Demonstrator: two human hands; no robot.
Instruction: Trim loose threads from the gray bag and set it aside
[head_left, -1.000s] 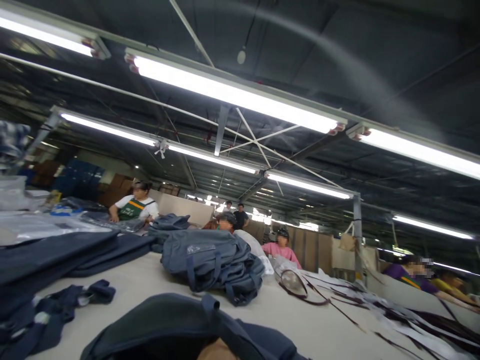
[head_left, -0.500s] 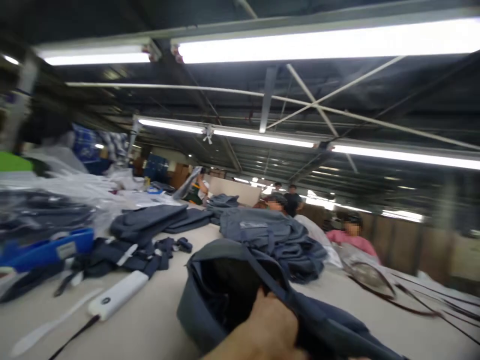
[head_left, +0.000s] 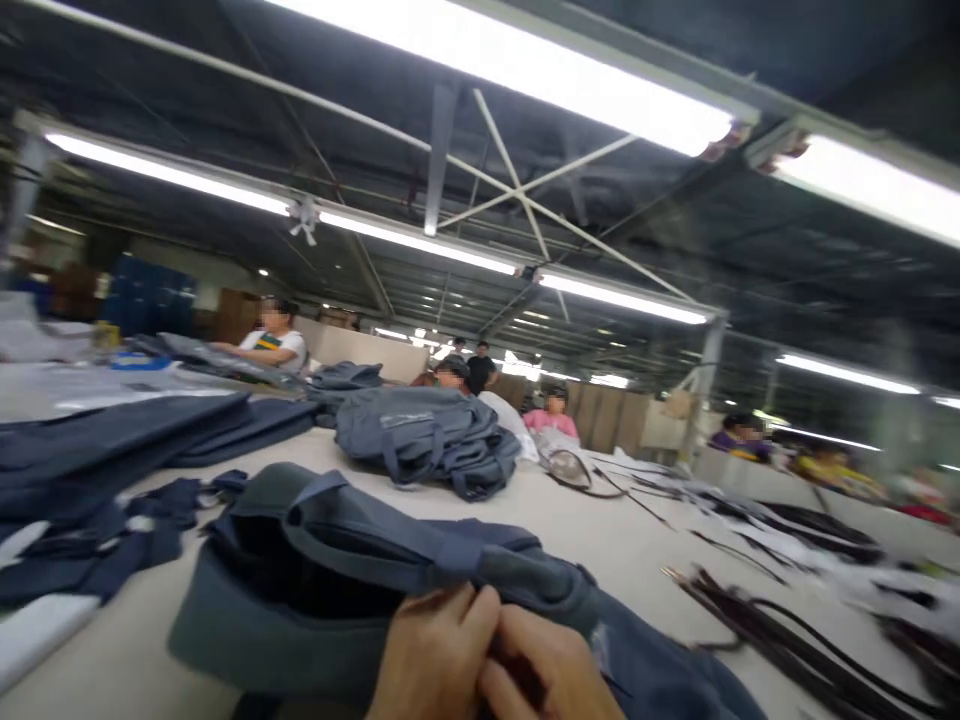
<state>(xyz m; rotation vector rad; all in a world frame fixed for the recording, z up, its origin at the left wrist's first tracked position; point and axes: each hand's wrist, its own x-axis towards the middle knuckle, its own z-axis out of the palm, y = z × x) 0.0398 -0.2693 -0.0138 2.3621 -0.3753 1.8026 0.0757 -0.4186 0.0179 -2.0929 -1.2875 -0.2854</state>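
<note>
Work scene, ordered from largest element to smallest. The bench (head_left: 645, 545), a long pale surface, runs away from the viewer and carries all the goods. Nearest the viewer lies the dark blue-grey bag (head_left: 352, 575), on its side with its mouth open toward the left and a strap lying across the top; it reads as a sewn bag at a handling or checking stage, and nothing here shows that stage as complete. Behind it, well apart, sits a pile of finished bags (head_left: 427, 440) of the same cloth, and flat fabric panels (head_left: 112, 445) are stacked at the far left, suggesting that some units are done and others wait. Dark brown straps (head_left: 780, 640) lie loose on the right side of the bench. Other people (head_left: 274, 335) work farther along it. At the lower edge, the left hand (head_left: 435, 655) and right hand (head_left: 551, 675) meet at the near rim of the bag. Both are curled closed, fingers pinching its cloth between them; what lies inside the pinch is hidden.
</note>
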